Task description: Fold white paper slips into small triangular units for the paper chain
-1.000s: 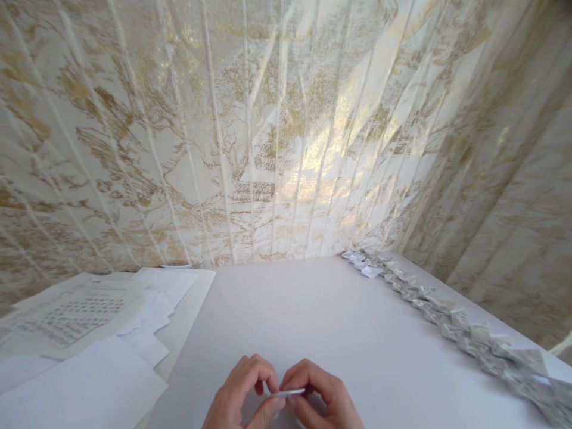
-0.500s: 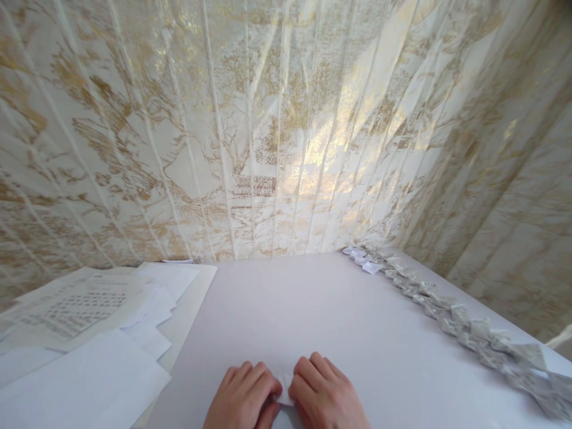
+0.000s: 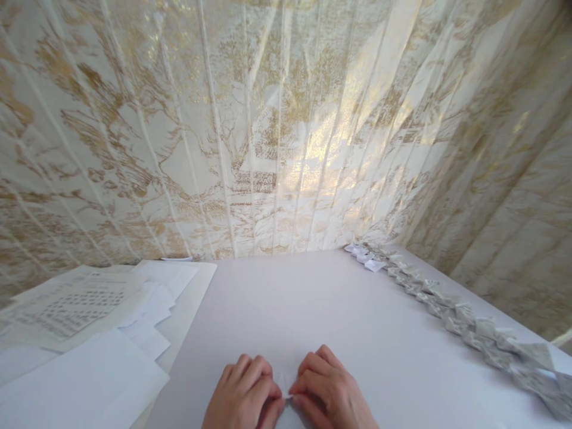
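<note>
A small piece of white paper (image 3: 285, 384) lies between my two hands at the front of the white table (image 3: 286, 304). My left hand (image 3: 248, 390) pinches its left side between thumb and fingers. Pressed against the right side are the curled fingers of my right hand (image 3: 329, 387), closed in a pinch. The two sets of fingertips nearly meet. Much of the paper is hidden under the fingers, so its folds cannot be made out.
Along the right edge runs a row of folded grey paper pieces (image 3: 451, 310), with several white folded ones (image 3: 364, 257) at its far end. Loose white sheets (image 3: 89, 381) and a printed page (image 3: 84, 301) overlap on the left. A gold-patterned curtain (image 3: 268, 131) hangs behind the table.
My right hand has shifted slightly, and its fingers have opened out a little along the paper. The left thumb and fingertips have moved closer to the right ones. The view has tilted slightly.
</note>
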Tool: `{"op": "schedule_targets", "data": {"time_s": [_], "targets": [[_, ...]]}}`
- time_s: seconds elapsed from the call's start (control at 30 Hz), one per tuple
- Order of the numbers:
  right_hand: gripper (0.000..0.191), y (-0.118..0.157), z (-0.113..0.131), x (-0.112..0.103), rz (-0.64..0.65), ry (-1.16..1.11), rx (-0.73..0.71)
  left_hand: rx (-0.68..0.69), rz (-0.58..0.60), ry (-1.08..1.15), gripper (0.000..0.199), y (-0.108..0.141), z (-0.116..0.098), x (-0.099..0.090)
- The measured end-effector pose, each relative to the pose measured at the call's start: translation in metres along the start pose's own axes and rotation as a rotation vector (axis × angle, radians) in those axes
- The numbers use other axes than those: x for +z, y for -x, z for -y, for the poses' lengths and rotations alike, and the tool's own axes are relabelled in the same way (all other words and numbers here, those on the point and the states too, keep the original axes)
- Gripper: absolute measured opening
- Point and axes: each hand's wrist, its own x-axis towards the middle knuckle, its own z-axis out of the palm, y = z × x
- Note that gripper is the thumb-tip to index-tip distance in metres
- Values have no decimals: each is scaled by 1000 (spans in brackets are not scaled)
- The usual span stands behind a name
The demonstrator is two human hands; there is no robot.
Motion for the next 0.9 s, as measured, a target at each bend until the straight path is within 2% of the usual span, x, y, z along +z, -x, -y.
{"op": "schedule_targets", "data": {"time_s": [0.07, 0.13, 0.23, 0.43, 0.63, 0.9], "targets": [[18, -4, 1, 1, -18, -42, 128, -111, 8, 84, 10, -1, -1, 1], [20, -8, 3, 0, 18, -77, 234, -200, 4, 160, 11, -3, -3, 3], [19, -14, 8, -3, 82, -80, 311, -261, -8, 226, 11, -5, -5, 6], [19, -18, 13, -4, 86, -11, 357, -270, -44, 221, 10, -5, -5, 9], [18, -21, 17, -8, 143, -19, 399, -297, -24, 202, 10, -7, -9, 6], [15, -22, 19, -13, 147, -68, 444, -344, -12, 221, 4, -12, -14, -1]]}}
